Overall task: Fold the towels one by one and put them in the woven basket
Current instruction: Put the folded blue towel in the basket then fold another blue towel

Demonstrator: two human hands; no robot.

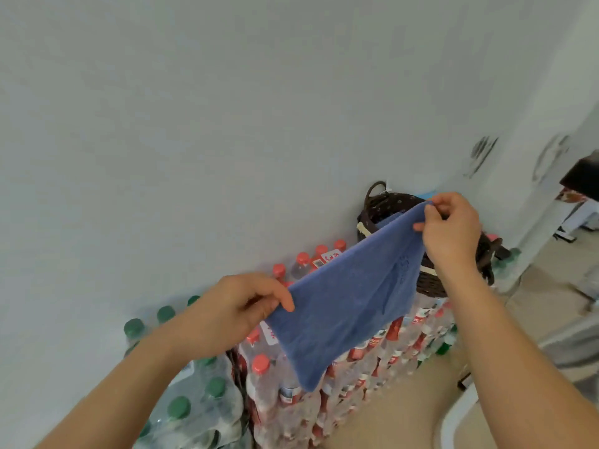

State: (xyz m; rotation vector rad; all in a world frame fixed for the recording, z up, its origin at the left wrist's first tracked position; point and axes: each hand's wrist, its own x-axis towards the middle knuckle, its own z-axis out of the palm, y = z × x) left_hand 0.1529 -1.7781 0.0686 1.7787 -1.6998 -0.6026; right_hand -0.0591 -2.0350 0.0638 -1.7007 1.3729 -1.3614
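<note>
Head view: a blue towel (350, 306) hangs stretched between both hands; the left hand (240, 314) pinches its near-left corner, the right hand (450, 231) pinches its far-right corner; behind it the dark woven basket (389, 209) sits atop red-capped bottle packs (324, 384); its contents are hidden; green-capped bottle packs (194, 406) stand nearer left.

- towel (350, 306): plain blue, faint tone-on-tone motif
- basket (431, 280): dark brown weave, cream band near rim and base
- bottles (366, 358): clear, red caps, red-and-white labels
- other bottles (194, 406): clear, dark green caps
- wall (227, 108): pale grey-white
- floor (405, 413): beige
</note>
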